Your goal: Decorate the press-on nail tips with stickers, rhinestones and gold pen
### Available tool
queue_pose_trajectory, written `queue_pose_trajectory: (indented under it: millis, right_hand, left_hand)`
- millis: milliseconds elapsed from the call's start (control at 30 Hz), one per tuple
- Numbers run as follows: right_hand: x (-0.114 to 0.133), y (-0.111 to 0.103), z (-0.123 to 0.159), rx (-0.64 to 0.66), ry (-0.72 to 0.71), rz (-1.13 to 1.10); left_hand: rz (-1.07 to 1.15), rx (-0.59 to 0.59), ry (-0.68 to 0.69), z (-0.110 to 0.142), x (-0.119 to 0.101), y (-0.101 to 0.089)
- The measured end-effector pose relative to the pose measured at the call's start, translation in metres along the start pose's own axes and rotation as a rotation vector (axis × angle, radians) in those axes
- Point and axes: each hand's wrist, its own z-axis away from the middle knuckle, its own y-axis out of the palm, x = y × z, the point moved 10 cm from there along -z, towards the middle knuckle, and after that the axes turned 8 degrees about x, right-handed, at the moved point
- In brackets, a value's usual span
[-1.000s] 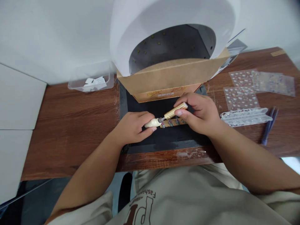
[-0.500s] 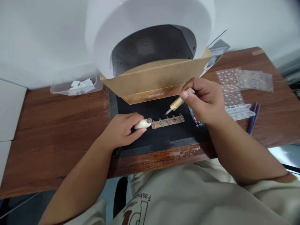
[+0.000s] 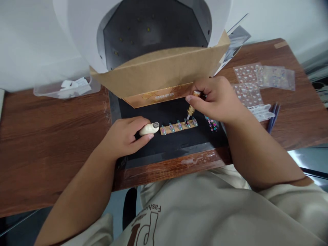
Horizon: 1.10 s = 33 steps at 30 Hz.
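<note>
My left hand (image 3: 128,136) is closed around a cream-coloured nail polish bottle (image 3: 149,128), tilted with its uncapped neck to the right. Between thumb and fingers, my right hand (image 3: 214,99) grips a gold-handled polish brush (image 3: 191,108), bristles down. Its tip meets one of the false nails (image 3: 188,123), second from the right end. Several bluish, shiny nails stand in a row on a tan strip (image 3: 167,130). The strip lies on a black mat (image 3: 164,145), just right of the bottle.
A white nail lamp (image 3: 77,30) rests on a cardboard box (image 3: 164,73) behind the mat. Flower stickers (image 3: 212,124) lie by my right wrist. Farther right are sticker sheets (image 3: 247,95), a clear plastic case (image 3: 261,112) and dark sticks (image 3: 274,118). A clear bin (image 3: 48,90) stands at left.
The brush has left the bottle's neck and moved right, down onto a nail on the strip. My left hand still holds the bottle. The whole view has shifted.
</note>
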Motion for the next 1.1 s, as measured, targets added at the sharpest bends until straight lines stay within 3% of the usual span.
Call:
queue_pose_trajectory:
  millis: [233, 400, 667, 1000, 1100]
  right_hand:
    - [-0.004, -0.002, 0.002, -0.041, 0.009, 0.138]
    - [-0.001, -0.01, 0.004, -0.077, 0.009, 0.11]
    - [0.006, 0.007, 0.001, 0.117, 0.003, 0.102]
    - [0.002, -0.011, 0.005, -0.068, 0.021, 0.117]
    - [0.005, -0.011, 0.005, -0.048, -0.004, 0.051]
  left_hand:
    - [0.007, 0.022, -0.043, 0.0, 0.004, 0.003]
    - [-0.005, 0.027, -0.043, 0.0, 0.003, 0.002]
    - [-0.033, -0.014, 0.027, 0.0, -0.005, -0.003]
    - [0.009, -0.006, -0.018, 0.0, 0.001, -0.001]
    - [0.013, 0.004, -0.027, -0.001, 0.001, 0.0]
